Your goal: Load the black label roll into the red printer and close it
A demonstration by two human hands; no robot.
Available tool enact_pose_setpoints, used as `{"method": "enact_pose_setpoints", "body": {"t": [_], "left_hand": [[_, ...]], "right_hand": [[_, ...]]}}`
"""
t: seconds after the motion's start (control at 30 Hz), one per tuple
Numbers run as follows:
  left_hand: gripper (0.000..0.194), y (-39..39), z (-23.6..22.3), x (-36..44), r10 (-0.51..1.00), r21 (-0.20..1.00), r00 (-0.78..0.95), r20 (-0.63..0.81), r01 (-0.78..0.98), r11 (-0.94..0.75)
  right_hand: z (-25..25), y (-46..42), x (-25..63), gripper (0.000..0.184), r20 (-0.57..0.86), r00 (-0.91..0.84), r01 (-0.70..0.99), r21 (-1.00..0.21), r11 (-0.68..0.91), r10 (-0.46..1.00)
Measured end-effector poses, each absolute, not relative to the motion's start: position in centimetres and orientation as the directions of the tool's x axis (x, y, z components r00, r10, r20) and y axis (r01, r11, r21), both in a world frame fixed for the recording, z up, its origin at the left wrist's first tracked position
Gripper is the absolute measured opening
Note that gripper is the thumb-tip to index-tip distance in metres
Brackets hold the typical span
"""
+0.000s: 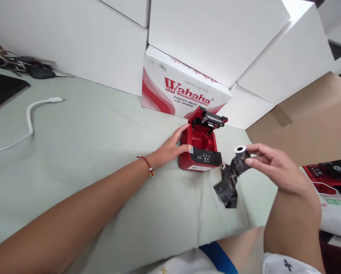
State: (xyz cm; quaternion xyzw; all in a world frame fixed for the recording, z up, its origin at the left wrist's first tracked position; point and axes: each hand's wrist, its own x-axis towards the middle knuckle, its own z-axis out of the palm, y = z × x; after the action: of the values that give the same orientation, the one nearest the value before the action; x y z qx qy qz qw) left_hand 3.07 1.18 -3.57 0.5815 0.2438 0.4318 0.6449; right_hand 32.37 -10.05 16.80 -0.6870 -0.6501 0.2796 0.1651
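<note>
A small red label printer (200, 152) stands on the pale green cloth with its lid (212, 118) raised and its red inner bay exposed. My left hand (174, 147) grips its left side, the thumb on the front edge by the control panel and the fingers along the side wall. To the right of the printer, my right hand (263, 161) pinches a black ribbon roll (240, 158) with a white core, its end tilted up. A crumpled black strip (227, 190) hangs below the roll. Beside the strip, close to the printer, another small white core end (223, 166) shows.
A Wahaha water carton (184, 85) stands behind the printer, against large white boxes (216, 30). A brown cardboard box (304, 118) is at right. Far left are keys (39, 70), a dark flat object (4, 91) and a white cable (30, 118). A red-and-black device (330, 173) sits right.
</note>
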Motion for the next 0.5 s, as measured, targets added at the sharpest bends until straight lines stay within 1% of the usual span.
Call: {"method": "enact_pose_setpoints", "body": {"t": [0.07, 0.13, 0.17, 0.23, 0.33, 0.4, 0.5], "left_hand": [[0.097, 1.4, -3.9, 3.1, 0.837, 0.958, 0.505, 0.209, -0.277, -0.072], [0.096, 1.5, -4.1, 3.1, 0.829, 0.95, 0.505, 0.242, -0.298, -0.096], [0.096, 1.6, -4.2, 3.1, 0.825, 0.946, 0.505, 0.254, -0.309, -0.102], [0.097, 1.6, -4.1, 3.1, 0.824, 0.943, 0.504, 0.26, -0.316, -0.105], [0.097, 1.5, -3.9, 3.0, 0.832, 0.95, 0.501, 0.237, -0.298, -0.091], [0.097, 1.5, -3.8, 3.0, 0.836, 0.951, 0.501, 0.224, -0.299, -0.076], [0.096, 1.5, -3.9, 3.0, 0.835, 0.946, 0.5, 0.232, -0.316, -0.073]], "right_hand": [[14.7, -9.9, 33.3, 0.047, -0.331, -0.055, 0.811, -0.565, -0.151, 0.942], [11.8, -9.3, 33.4, 0.042, -0.398, -0.099, 0.818, -0.554, -0.153, 0.912], [10.4, -9.0, 33.3, 0.04, -0.392, -0.101, 0.824, -0.548, -0.144, 0.914], [8.0, -8.7, 33.4, 0.041, -0.344, -0.045, 0.852, -0.504, -0.144, 0.938], [6.2, -8.8, 34.5, 0.043, -0.221, 0.111, 0.908, -0.375, -0.189, 0.969], [5.7, -8.9, 35.9, 0.04, -0.158, 0.166, 0.926, -0.315, -0.209, 0.973], [5.4, -9.1, 37.5, 0.033, -0.183, 0.138, 0.933, -0.307, -0.19, 0.973]]}}
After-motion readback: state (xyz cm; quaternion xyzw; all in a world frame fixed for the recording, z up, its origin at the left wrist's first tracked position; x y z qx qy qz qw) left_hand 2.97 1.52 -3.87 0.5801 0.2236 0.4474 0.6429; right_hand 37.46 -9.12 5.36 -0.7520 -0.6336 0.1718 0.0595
